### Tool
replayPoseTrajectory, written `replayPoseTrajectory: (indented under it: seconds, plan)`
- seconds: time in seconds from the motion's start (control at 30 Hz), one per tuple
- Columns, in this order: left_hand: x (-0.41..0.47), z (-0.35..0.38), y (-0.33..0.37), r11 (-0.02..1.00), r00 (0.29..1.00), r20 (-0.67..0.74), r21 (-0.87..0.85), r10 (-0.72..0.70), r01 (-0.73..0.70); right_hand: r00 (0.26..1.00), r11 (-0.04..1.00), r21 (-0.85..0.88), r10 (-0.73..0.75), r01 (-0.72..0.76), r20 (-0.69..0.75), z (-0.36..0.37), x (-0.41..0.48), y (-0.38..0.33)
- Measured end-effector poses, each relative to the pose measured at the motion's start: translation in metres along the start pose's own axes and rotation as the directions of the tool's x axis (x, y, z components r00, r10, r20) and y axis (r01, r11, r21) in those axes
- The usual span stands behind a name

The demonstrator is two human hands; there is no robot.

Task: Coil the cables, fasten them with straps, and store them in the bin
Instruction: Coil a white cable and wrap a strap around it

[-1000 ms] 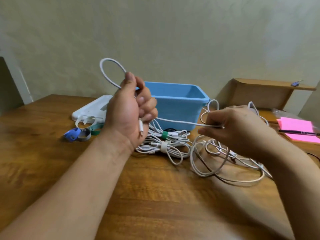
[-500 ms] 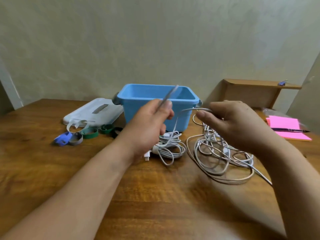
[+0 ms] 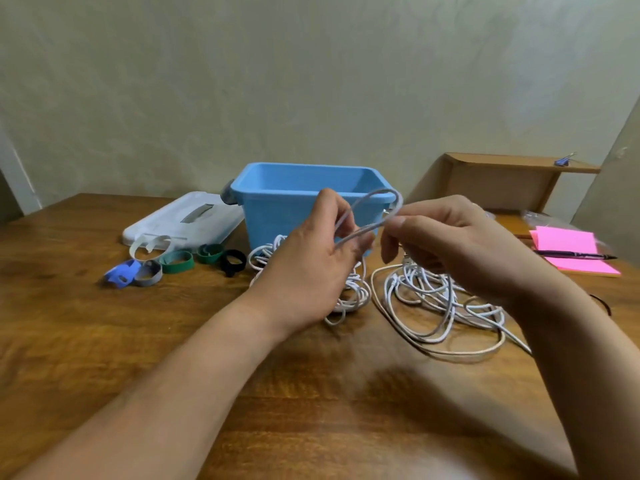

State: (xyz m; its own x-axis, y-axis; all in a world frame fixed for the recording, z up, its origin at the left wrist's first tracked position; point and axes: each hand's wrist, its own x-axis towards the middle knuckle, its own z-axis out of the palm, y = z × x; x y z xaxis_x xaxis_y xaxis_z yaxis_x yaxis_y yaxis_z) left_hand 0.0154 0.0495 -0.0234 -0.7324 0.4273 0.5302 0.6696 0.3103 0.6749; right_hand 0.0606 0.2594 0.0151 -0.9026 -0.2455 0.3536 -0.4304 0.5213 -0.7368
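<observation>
A pale, mottled plaster wall (image 3: 311, 81) rises behind a glossy brown wooden table (image 3: 86, 341) with bold grain. At the right, a low wooden shelf (image 3: 502, 183) sits in the corner beside a side wall (image 3: 621, 188). The light is soft and even.

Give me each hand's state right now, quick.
Left hand: fingers curled round the white cable loop.
Right hand: pinches the same loop.

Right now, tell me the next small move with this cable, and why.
Probably draw another length up from the loose pile with the right hand and lay it as a second loop into the left hand. Only one loop of the cable is formed between the hands, and much cord lies tangled on the table, so strapping looks premature.
</observation>
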Motion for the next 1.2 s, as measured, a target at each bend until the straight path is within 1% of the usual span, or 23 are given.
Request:
replayPoseTrajectory:
  seconds: [0.1,0.13,0.17,0.2,0.23,0.27,0.3,0.37,0.4,0.43,0.53,0.6,0.63,0.7,0.73,0.77,0.87,0.93,1.0,1.07,1.13,1.17,1.2]
  plan:
    - [-0.001,0.0,0.004,1.0,0.999,0.035,0.001,0.03,-0.03,0.999,0.996,0.094,0.008,-0.005,-0.039,-0.001,0.0,0.004]
    - [-0.002,0.0,0.005,0.999,0.999,0.048,-0.028,0.025,-0.023,0.998,0.994,0.108,0.0,0.007,-0.059,0.0,0.001,0.005]
    - [-0.002,0.0,0.008,0.994,0.998,0.068,-0.105,0.004,0.004,0.996,0.994,0.105,-0.021,0.031,-0.09,0.002,0.002,0.006]
    - [-0.002,0.001,0.01,0.97,0.995,0.098,-0.236,-0.036,0.058,0.99,0.995,0.079,-0.047,0.058,-0.132,0.003,0.002,0.006]
    - [-0.002,0.003,0.012,0.909,0.987,0.139,-0.396,-0.081,0.13,0.981,0.995,0.044,-0.077,0.086,-0.18,0.004,0.003,0.007]
    - [-0.001,0.004,0.014,0.822,0.977,0.179,-0.535,-0.118,0.197,0.969,0.994,0.015,-0.103,0.109,-0.224,0.003,0.003,0.008]
    - [0.0,0.003,0.015,0.733,0.969,0.197,-0.636,-0.148,0.241,0.96,0.993,0.0,-0.118,0.122,-0.255,0.001,0.004,0.011]
    - [0.004,-0.002,0.013,0.614,0.964,0.176,-0.745,-0.198,0.262,0.956,0.993,-0.005,-0.113,0.115,-0.272,-0.004,0.004,0.015]
    - [0.006,-0.005,0.011,0.585,0.962,0.161,-0.768,-0.219,0.261,0.959,0.995,0.003,-0.095,0.099,-0.266,-0.007,0.004,0.017]
    - [0.007,-0.007,0.008,0.579,0.96,0.147,-0.773,-0.236,0.261,0.961,0.997,0.01,-0.077,0.082,-0.266,-0.01,0.004,0.019]
    - [0.006,-0.006,0.001,0.659,0.953,0.104,-0.701,-0.284,0.273,0.946,0.998,0.01,-0.055,0.061,-0.32,-0.009,0.005,0.021]
    - [0.006,0.0,-0.001,0.718,0.946,0.09,-0.63,-0.31,0.295,0.931,0.994,0.06,-0.061,0.088,-0.359,0.001,0.006,0.018]
    - [0.006,0.002,-0.002,0.767,0.948,0.082,-0.569,-0.308,0.298,0.929,0.987,0.121,-0.057,0.108,-0.365,0.008,0.008,0.015]
    - [0.004,0.006,-0.003,0.893,0.96,0.062,-0.355,-0.274,0.277,0.941,0.959,0.255,-0.032,0.124,-0.337,0.02,0.009,0.007]
    - [0.003,0.009,-0.003,0.931,0.967,0.058,-0.26,-0.25,0.256,0.951,0.947,0.295,-0.028,0.124,-0.307,0.025,0.009,0.002]
    - [0.003,0.013,-0.003,0.948,0.974,0.052,-0.224,-0.222,0.228,0.961,0.939,0.319,-0.036,0.126,-0.275,0.029,0.009,-0.002]
    - [0.001,0.023,-0.005,0.955,0.989,-0.008,-0.263,-0.145,0.138,0.974,0.915,0.38,-0.052,0.134,-0.219,0.041,0.011,-0.01]
    - [0.002,0.027,-0.005,0.947,0.992,-0.046,-0.307,-0.117,0.097,0.964,0.912,0.377,-0.06,0.159,-0.26,0.046,0.012,-0.01]
    - [0.004,0.026,-0.005,0.933,0.994,-0.056,-0.353,-0.097,0.071,0.939,0.931,0.311,-0.082,0.192,-0.333,0.048,0.013,-0.007]
    - [0.004,0.021,-0.002,0.906,0.99,-0.065,-0.414,-0.127,0.089,0.924,0.94,0.276,-0.088,0.201,-0.372,0.048,0.013,-0.006]
    - [0.004,0.016,0.001,0.88,0.976,-0.102,-0.458,-0.194,0.127,0.918,0.934,0.295,-0.074,0.201,-0.39,0.047,0.013,-0.004]
    - [0.005,0.014,0.002,0.865,0.965,-0.132,-0.482,-0.228,0.139,0.914,0.949,0.258,-0.066,0.182,-0.4,0.047,0.013,-0.003]
    - [0.006,0.011,0.003,0.847,0.953,-0.167,-0.514,-0.253,0.135,0.912,0.974,0.172,-0.067,0.148,-0.404,0.046,0.013,-0.001]
